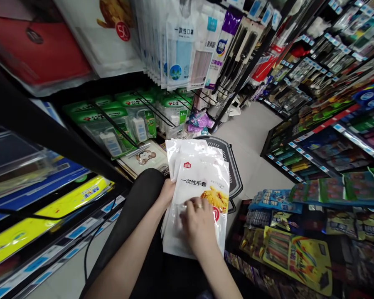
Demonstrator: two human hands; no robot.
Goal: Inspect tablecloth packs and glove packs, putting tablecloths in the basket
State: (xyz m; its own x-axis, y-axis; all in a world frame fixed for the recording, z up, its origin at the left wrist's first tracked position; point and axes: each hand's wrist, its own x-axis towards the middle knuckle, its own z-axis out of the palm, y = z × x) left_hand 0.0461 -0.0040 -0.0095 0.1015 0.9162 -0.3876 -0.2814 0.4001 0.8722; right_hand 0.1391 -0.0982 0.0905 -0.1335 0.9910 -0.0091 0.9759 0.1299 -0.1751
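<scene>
A stack of white packs of disposable gloves (pixel 187 170) rests over my lap, the packs lying slightly fanned. The front one has a fried-chicken picture and a red circle that is partly covered. My left hand (pixel 168 190) grips the stack at its left edge, its fingertips hidden behind the packs. Across the front pack lies my right hand (pixel 199 224), a ring on one finger, with its fingers curled against the plastic. Its thumb side is slightly blurred. Beyond the packs, a dark shopping basket (pixel 233 166) stands on the floor, partly covered by them.
Hanging mask packs (pixel 179 54) and green-topped power-strip packs (pixel 140 120) fill the rack ahead. A larger white pack (pixel 112 54) hangs upper left. Snack bags (pixel 296 257) crowd the low shelf on my right. Grey floor (pixel 252 124) runs between the shelves.
</scene>
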